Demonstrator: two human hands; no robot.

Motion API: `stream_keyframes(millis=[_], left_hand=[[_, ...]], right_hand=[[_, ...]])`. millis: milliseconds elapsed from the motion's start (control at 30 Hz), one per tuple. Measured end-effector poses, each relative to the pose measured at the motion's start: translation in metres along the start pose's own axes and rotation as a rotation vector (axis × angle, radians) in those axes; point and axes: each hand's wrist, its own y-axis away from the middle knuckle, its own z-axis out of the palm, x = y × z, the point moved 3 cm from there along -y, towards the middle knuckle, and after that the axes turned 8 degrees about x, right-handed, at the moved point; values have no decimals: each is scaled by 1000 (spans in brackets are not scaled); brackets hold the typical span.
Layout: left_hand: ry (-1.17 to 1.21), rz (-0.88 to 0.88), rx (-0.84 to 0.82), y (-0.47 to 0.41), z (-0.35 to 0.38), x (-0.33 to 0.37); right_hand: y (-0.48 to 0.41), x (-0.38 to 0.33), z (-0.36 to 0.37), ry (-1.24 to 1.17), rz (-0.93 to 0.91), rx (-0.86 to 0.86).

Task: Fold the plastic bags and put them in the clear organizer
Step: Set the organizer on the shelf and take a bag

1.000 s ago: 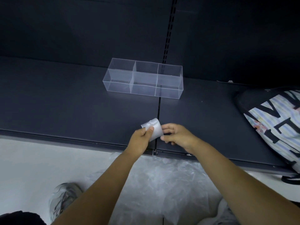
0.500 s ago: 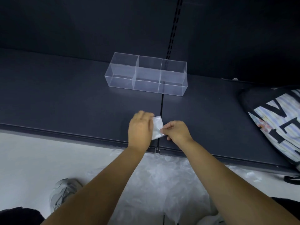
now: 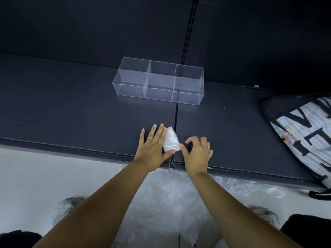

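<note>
Head view, nearest first: a heap of loose clear plastic bags [image 3: 166, 194] lies crumpled on the pale floor between the forearms, below the front edge of the dark shelf [image 3: 71, 113]. Just inside that edge, beside the seam between two shelf panels, sits the folded plastic bag [image 3: 171, 141], a small, whitish, translucent packet with glossy creases. The left hand [image 3: 154, 149] lies flat, fingers straight, against the packet's left side, with the thumb at its near edge. The right hand [image 3: 196, 154] has curled fingers and pinches the packet's near right corner. Toward the shelf's right end rests a striped tote bag [image 3: 304, 136] printed with large black letters, cut off and not readable as a word. Farthest back, near the rear edge, stands the clear organizer [image 3: 158, 80], with three compartments in a row; only the dark shelf shows through their walls.
</note>
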Motion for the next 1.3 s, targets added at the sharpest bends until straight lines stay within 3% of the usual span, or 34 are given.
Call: stream_keyframes(millis=[167,367,467,533,600,700,833,900,1167,1300], left_hand=[[3,-63,-4,-1,-1,0],[47,-80,-64,-4,1,-3],[244,-113,-93,-9,-2,-8],[379,-173,12,-14,-7,-20],[326,-229,123,-16,-11,-35],[84,-224,133,-11,-7,-45],[31,-233,160,-10,-1,-43],[29,-234,173,-10,1,-44],[16,-252,221,-8,2,-44],[26,-251,221,-8,2,-43]], right_hand=[[4,-4,0,13,28,42],[5,-30,8,-1,172,-83],[-3,-37,5,-196,246,-89],[-18,-38,-2,-390,308,-124],[-44,-42,-15,-476,233,-136],[-100,-56,-40,-594,96,-186],[-182,-77,-53,-727,113,-290],[-209,-79,-42,-642,105,-307],[-236,-80,6,212,-252,-107],[-238,-81,13,443,-367,-58]])
